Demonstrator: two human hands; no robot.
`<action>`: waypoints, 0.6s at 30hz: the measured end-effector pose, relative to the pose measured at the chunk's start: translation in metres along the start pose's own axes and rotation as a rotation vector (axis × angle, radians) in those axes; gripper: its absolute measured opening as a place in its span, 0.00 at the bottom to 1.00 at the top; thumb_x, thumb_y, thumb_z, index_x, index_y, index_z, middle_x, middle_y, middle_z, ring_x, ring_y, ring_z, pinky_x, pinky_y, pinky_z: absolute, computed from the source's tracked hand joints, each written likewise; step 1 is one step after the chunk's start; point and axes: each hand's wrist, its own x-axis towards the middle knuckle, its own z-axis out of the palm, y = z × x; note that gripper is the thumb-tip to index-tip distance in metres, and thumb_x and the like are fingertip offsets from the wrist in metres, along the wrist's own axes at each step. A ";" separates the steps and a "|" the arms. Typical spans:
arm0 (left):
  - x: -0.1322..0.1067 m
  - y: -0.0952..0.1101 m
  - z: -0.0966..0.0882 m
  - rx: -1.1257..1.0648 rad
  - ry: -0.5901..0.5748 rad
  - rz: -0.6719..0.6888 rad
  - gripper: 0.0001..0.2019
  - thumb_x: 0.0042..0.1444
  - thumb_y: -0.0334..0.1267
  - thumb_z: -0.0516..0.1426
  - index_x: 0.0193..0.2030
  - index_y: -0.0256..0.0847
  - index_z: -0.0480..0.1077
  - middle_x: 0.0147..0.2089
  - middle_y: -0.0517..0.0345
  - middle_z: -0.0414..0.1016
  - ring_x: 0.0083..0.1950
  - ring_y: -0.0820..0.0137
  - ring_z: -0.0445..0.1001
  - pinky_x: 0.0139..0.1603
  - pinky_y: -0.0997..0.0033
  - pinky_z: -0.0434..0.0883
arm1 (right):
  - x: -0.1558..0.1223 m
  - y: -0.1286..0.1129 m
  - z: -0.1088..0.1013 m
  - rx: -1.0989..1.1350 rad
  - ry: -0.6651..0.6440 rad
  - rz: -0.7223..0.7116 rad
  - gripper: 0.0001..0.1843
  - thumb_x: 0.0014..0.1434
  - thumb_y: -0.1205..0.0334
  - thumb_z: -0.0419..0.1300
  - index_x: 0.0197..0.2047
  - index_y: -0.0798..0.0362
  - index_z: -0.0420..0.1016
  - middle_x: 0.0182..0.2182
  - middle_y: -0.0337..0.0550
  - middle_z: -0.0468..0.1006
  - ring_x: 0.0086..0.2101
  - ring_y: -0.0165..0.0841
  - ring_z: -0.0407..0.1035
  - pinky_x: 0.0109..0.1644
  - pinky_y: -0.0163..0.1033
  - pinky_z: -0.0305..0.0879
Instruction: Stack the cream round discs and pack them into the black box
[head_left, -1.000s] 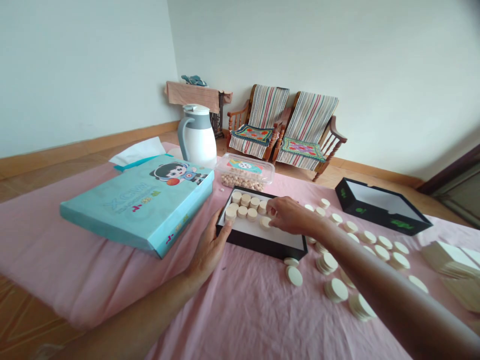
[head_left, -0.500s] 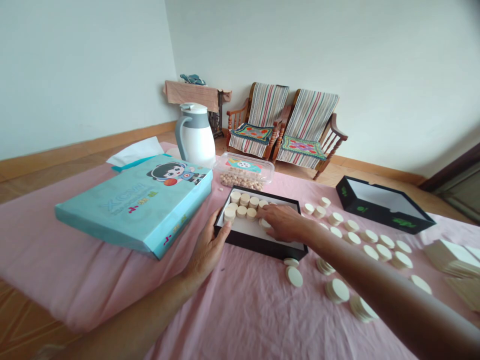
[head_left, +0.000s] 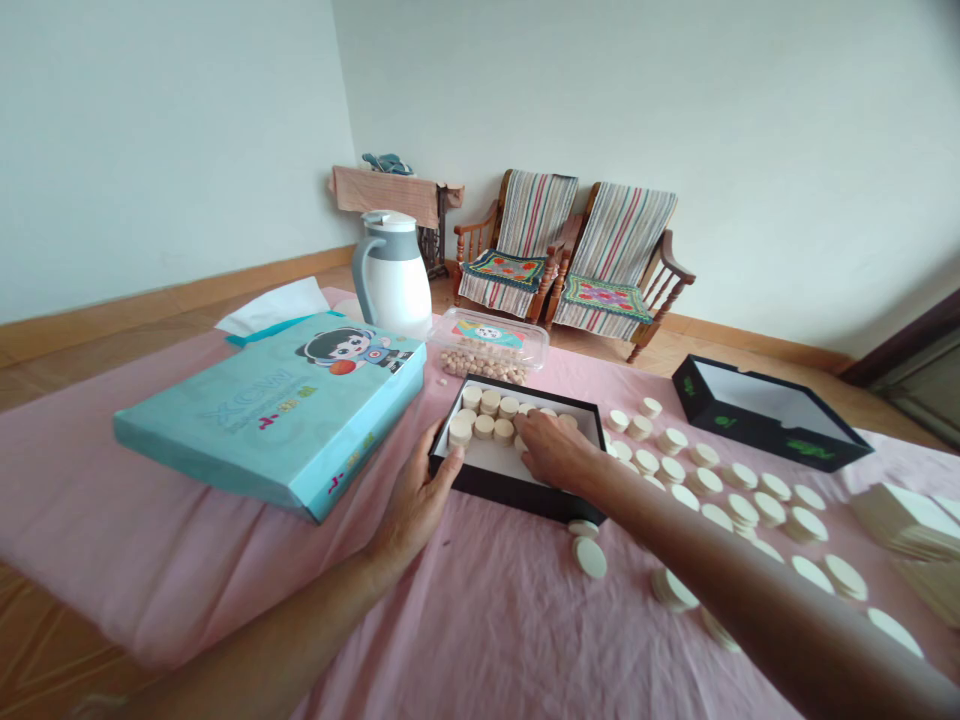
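A shallow black box (head_left: 517, 492) with a white inside lies on the pink cloth. Rows of short stacks of pale round wooden discs (head_left: 484, 428) stand along its far side and left end. My left hand (head_left: 412, 495) grips the box's near left corner, thumb over the rim and fingers outside. Inside the box, my right hand (head_left: 559, 450) is closed, its fingertips down beside the front row. A pale disc edge shows under these fingertips; the rest of what they hold is hidden. Two loose discs (head_left: 589, 557) lie against and near the box's front right corner.
Many more disc stacks (head_left: 705, 480) spread over the cloth to the right. Behind them sits a black box lid (head_left: 772, 420), with square wooden pieces (head_left: 900, 520) at far right. A turquoise box (head_left: 262, 420), white jug (head_left: 401, 280) and clear tub of beads (head_left: 487, 350) stand left and behind.
My right hand has shifted slightly left within the box, its forearm lower and uncovering more discs on the right. My left hand keeps its hold on the box corner.
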 end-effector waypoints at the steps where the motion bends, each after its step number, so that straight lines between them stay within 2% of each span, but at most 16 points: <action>1: 0.000 0.000 0.000 -0.001 -0.002 -0.005 0.25 0.61 0.49 0.51 0.63 0.44 0.59 0.63 0.53 0.65 0.65 0.62 0.62 0.65 0.61 0.59 | -0.001 0.001 -0.001 0.001 0.002 0.005 0.15 0.57 0.67 0.54 0.48 0.58 0.67 0.46 0.56 0.72 0.44 0.43 0.71 0.40 0.42 0.65; 4: 0.000 0.000 0.000 0.000 0.003 -0.014 0.26 0.61 0.49 0.52 0.63 0.43 0.59 0.63 0.52 0.65 0.64 0.61 0.62 0.64 0.59 0.60 | -0.007 0.006 -0.008 0.021 0.026 0.007 0.17 0.57 0.63 0.56 0.50 0.57 0.66 0.46 0.54 0.72 0.43 0.42 0.71 0.41 0.41 0.64; 6: 0.000 0.000 0.000 -0.004 0.011 -0.008 0.25 0.61 0.49 0.52 0.63 0.44 0.59 0.64 0.53 0.65 0.65 0.61 0.62 0.65 0.59 0.59 | -0.013 0.011 -0.016 0.045 0.067 0.035 0.16 0.57 0.62 0.55 0.48 0.58 0.68 0.44 0.54 0.74 0.41 0.41 0.71 0.40 0.40 0.63; 8: 0.000 0.000 0.001 -0.011 0.018 -0.002 0.25 0.61 0.49 0.52 0.63 0.45 0.59 0.64 0.54 0.65 0.65 0.61 0.62 0.65 0.60 0.59 | -0.020 0.017 -0.022 0.068 0.081 0.069 0.12 0.58 0.65 0.52 0.44 0.57 0.71 0.40 0.53 0.76 0.39 0.40 0.72 0.38 0.39 0.62; 10: 0.000 0.000 0.001 -0.013 0.024 -0.007 0.25 0.61 0.49 0.52 0.63 0.45 0.60 0.63 0.55 0.65 0.65 0.61 0.62 0.65 0.60 0.58 | -0.025 0.020 -0.024 0.110 0.028 0.032 0.12 0.58 0.69 0.50 0.39 0.56 0.75 0.37 0.51 0.78 0.38 0.38 0.72 0.38 0.37 0.60; 14: 0.000 0.000 0.001 0.000 0.021 -0.015 0.26 0.60 0.50 0.52 0.63 0.44 0.59 0.63 0.53 0.65 0.65 0.61 0.62 0.65 0.60 0.59 | -0.027 0.022 -0.013 0.239 -0.084 -0.149 0.14 0.56 0.72 0.51 0.36 0.54 0.78 0.36 0.47 0.79 0.40 0.35 0.71 0.41 0.35 0.59; 18: 0.000 -0.001 0.001 0.011 0.021 -0.017 0.26 0.60 0.50 0.52 0.63 0.43 0.59 0.63 0.53 0.66 0.64 0.60 0.63 0.64 0.59 0.60 | -0.021 0.021 -0.002 0.277 -0.079 -0.167 0.15 0.55 0.75 0.51 0.38 0.57 0.78 0.41 0.51 0.78 0.41 0.36 0.69 0.44 0.36 0.59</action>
